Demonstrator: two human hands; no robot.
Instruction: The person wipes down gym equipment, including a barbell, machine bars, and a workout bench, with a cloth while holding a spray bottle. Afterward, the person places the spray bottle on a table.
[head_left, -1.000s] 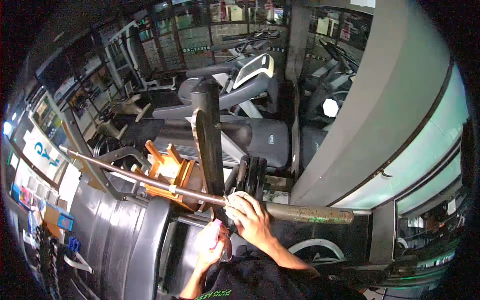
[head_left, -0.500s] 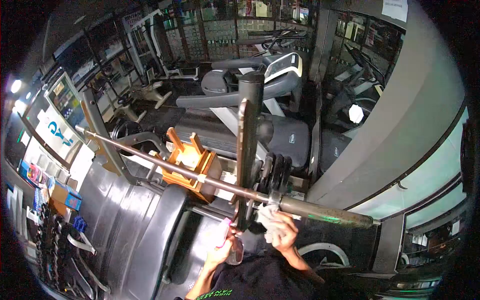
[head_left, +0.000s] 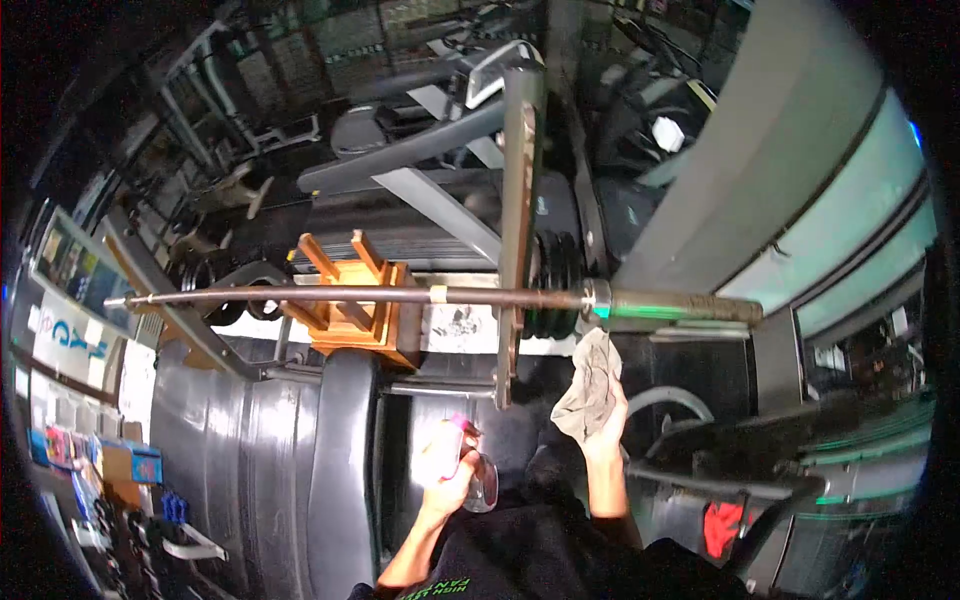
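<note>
A long barbell (head_left: 380, 294) lies across the rack upright (head_left: 519, 190), its thick sleeve (head_left: 680, 306) pointing right. Below the collar my right hand (head_left: 604, 436) is closed on a grey cloth (head_left: 589, 388), whose top edge is just under the collar. My left hand (head_left: 451, 486) is wrapped round a clear spray bottle (head_left: 483, 486) with a pink and white head, low in front of my body. Behind the bar, wooden stools (head_left: 365, 320) are stacked with legs up.
A black padded bench (head_left: 345, 460) stands left of my left hand. Weight plates (head_left: 553, 285) hang behind the upright. A treadmill (head_left: 430, 200) is beyond the bar, a grey pillar (head_left: 730, 170) to the right, and boxes (head_left: 130, 465) at the far left.
My right hand has come off the bar with the cloth, which now hangs more open below the collar. The view has turned, so the bar looks nearly level. My left hand still holds the bottle.
</note>
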